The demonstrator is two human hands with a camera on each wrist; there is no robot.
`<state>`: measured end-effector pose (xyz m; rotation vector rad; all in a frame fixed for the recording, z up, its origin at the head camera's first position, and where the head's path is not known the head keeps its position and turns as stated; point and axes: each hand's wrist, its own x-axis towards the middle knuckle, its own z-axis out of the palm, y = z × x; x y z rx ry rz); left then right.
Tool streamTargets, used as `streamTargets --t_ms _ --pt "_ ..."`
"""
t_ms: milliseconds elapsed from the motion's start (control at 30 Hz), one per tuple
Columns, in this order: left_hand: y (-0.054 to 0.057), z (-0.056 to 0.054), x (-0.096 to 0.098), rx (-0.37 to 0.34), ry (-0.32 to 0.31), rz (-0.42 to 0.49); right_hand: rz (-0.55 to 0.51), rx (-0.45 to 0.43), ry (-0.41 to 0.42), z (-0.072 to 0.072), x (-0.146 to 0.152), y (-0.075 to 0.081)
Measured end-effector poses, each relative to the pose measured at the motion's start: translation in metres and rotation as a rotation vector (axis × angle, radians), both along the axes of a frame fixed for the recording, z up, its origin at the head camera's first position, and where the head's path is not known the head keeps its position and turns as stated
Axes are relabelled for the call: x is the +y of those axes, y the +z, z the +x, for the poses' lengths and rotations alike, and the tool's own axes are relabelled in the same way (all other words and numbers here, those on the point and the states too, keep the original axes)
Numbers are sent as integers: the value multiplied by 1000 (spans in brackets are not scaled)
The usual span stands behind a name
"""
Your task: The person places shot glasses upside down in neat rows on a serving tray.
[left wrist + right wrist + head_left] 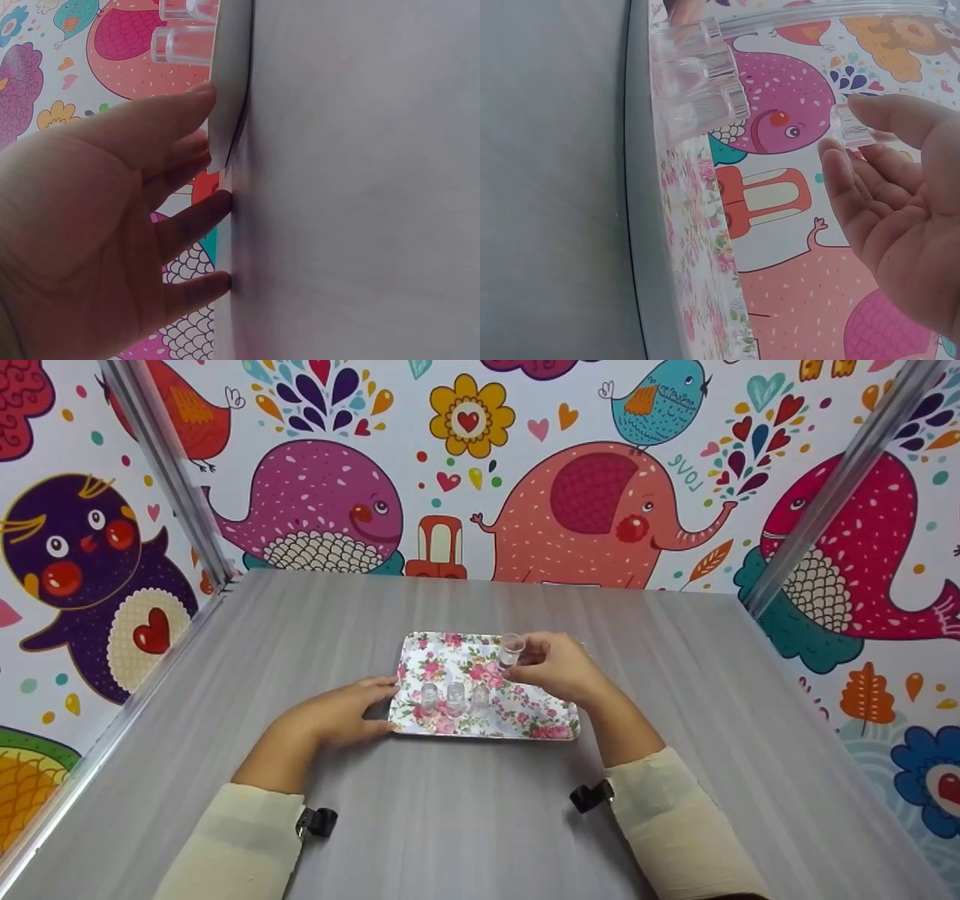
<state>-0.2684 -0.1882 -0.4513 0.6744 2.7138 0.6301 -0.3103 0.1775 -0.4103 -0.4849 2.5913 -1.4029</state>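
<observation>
My right hand (559, 664) holds a small clear shot glass (511, 651) between thumb and fingers, mouth up, above the back right part of a floral tray (525, 712). In the right wrist view the held shot glass (851, 127) has its thick base toward the tray. Three similar shot glasses (455, 699) stand in a row on the tray's front left part, bases up. At the tray's left edge rests my left hand (349, 712), thumb near the front corner. In the left wrist view its thumb touches the rim and lower fingertips (225, 281) rest on the table.
The tray lies flat on a grey wood-grain table (450, 817). Walls printed with cartoon animals (585, 525) stand behind and at both sides, with metal posts (169, 472) at the back corners. Each sleeve carries a small black wrist device (319, 822).
</observation>
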Motion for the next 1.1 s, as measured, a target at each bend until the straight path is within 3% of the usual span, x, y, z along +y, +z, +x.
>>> streamTargets --t_ms 567,1100 --pt "1 0 -1 -3 5 -1 -76 4 -16 0 -1 -6" --pt "-1 -2 -1 -12 18 -14 -112 100 -47 0 -1 -9"
